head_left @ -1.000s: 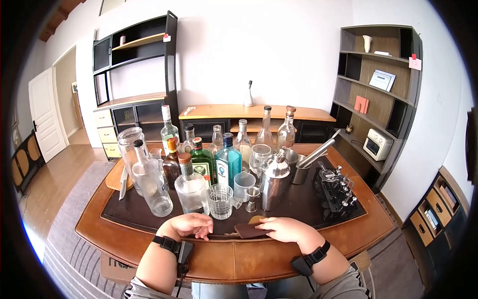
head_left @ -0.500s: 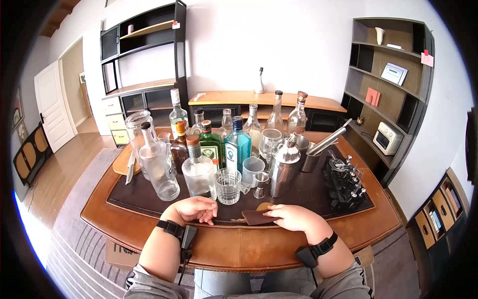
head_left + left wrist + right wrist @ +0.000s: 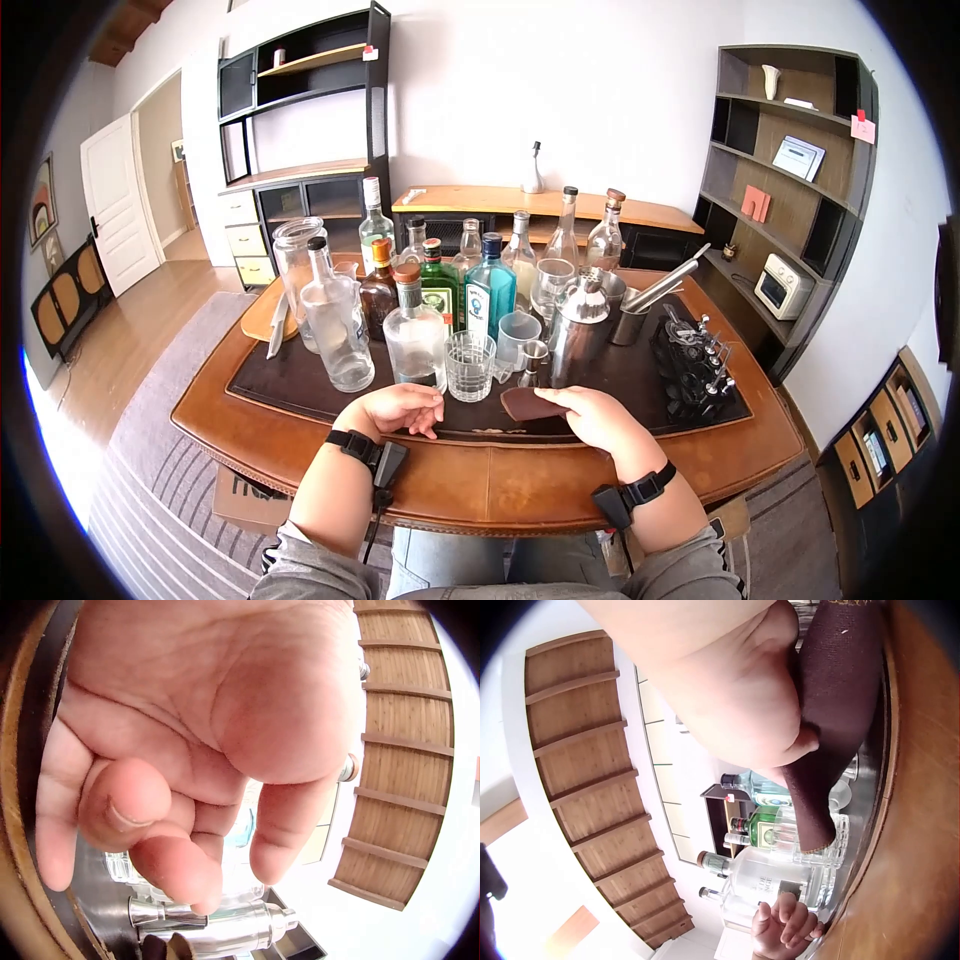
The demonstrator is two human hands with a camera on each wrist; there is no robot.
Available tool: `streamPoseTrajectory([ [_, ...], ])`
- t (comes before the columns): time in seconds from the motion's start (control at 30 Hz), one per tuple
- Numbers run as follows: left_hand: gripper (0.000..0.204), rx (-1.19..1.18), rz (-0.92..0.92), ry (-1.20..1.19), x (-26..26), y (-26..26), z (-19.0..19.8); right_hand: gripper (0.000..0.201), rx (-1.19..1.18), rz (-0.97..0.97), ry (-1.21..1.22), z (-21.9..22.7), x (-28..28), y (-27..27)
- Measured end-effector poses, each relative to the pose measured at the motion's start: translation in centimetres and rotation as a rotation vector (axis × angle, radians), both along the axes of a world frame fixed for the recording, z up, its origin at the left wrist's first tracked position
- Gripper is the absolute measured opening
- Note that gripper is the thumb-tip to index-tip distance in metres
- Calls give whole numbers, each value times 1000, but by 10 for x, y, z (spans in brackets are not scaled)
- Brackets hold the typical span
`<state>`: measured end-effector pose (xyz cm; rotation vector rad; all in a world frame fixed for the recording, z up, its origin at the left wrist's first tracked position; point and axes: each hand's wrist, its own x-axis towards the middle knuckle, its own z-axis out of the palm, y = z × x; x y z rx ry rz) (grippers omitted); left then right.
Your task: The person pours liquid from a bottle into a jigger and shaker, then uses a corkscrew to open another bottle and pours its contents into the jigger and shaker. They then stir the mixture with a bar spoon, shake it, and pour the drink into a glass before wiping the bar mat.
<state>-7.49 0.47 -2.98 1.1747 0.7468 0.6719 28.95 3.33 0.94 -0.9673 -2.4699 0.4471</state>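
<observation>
My right hand pinches a dark brown cloth between thumb and fingers, just above the front of the desk mat. In the right wrist view the cloth looks woven, with yellowish stitching along its edge, and hangs in a bend. My left hand lies by the near edge of the mat, its fingers loosely curled around nothing. A cut-glass tumbler stands just beyond the left hand, beside a clear stoppered bottle. Near the cloth stand a metal jigger and a steel cocktail shaker.
Several bottles, among them a blue one and a green one, crowd the middle of the leather-topped table. A tin with metal tools and a black rack of metal pieces are at right. A wooden board lies left.
The right hand has raised the cloth from the mat and moved it slightly forward. A yellowish-brown edge beside it no longer shows. The left hand keeps its pose; the head view has shifted.
</observation>
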Motion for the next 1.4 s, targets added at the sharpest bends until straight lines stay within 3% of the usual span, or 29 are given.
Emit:
streamPoseTrajectory([
  [0.13, 30, 1, 35, 23, 3, -6, 5, 48, 312, -31, 197, -7, -4, 5],
  [0.2, 31, -16, 38, 16, 1, -4, 1, 42, 391, -104, 87, -2, -9, 3],
  [0.4, 32, -29, 51, 16, 0, -3, -1, 29, 332, -53, -228, -30, -20, 20],
  [0.53, 30, -34, 75, 31, 4, -6, 4, 36, 301, -57, -192, -39, -22, 18],
  [0.7, 33, -40, 87, 53, 3, -6, 2, 46, 165, -43, -328, -42, -20, 19],
  [0.8, 30, -47, 91, 40, 6, -8, 8, 43, 7, -144, -334, -35, -19, 13],
  [1.0, 33, -38, 108, 41, 2, -7, 2, 32, -19, -225, -436, -31, -11, 11],
  [1.3, 30, -44, 113, 32, 2, -8, 3, 22, 88, -203, -169, -45, 3, 19],
  [1.4, 29, -55, 108, 40, 4, -9, 5, 22, 5, -251, -280, -29, 5, 17],
])
